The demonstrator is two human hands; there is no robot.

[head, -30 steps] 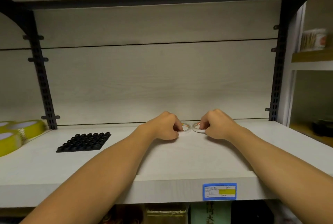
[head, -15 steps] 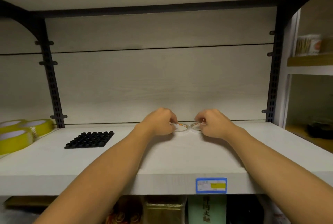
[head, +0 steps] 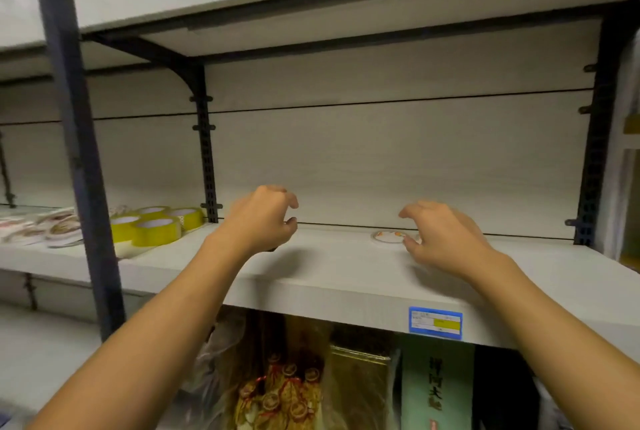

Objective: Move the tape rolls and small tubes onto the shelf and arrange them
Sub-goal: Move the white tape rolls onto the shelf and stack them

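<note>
Hands are hovering over the shelf (head: 332,277), holding nothing: the left hand (head: 261,218) and right hand (head: 445,235) are hanging with fingers loosely curled. Small tape rolls (head: 388,236) are lying flat by the right fingertips; yellow tape rolls (head: 156,223) are sitting far left.

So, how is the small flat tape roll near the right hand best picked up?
Probably by its outer rim, from above: the small tape roll lies flat and low on the shelf, so a thumb and fingers of the right hand could pinch opposite edges.
</note>
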